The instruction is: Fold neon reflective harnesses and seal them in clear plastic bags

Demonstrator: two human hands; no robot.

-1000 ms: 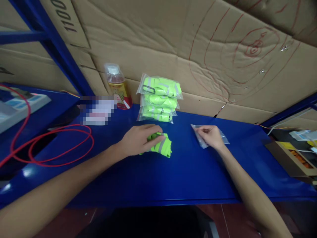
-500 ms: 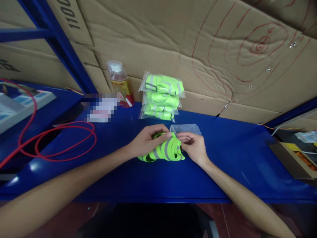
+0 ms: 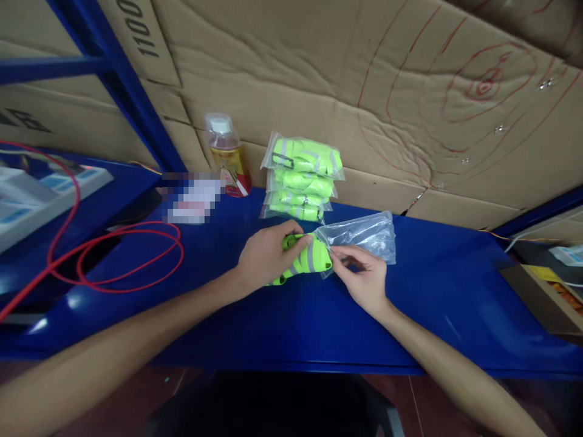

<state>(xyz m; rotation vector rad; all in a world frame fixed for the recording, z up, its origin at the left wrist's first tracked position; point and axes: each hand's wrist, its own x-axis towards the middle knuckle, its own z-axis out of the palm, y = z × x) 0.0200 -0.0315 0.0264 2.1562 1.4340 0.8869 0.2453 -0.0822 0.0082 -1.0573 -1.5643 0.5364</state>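
Note:
A neon-yellow reflective strap bundle [image 3: 314,258] with grey stripes is held just above the blue table. My left hand [image 3: 268,252] is closed round its left side, thumb lying on top. My right hand [image 3: 364,276] pinches the near edge of a clear plastic bag [image 3: 368,237] at the bundle's right end. The bag stretches off to the right, and its mouth seems to lie against the bundle; how far the bundle is inside, I cannot tell. Behind my hands stands a stack of bagged neon-yellow bundles [image 3: 303,176].
Left of the stack stands a bottle with a yellow label [image 3: 230,161]. A red cable [image 3: 132,288] loops over the table's left side. An open cardboard box [image 3: 542,303] sits at the right edge. Cardboard sheets [image 3: 273,73] line the back.
The clear bag has swung out and spread to the right of the bundle. My right hand has shifted slightly right with its edge, and the bundle has turned a little.

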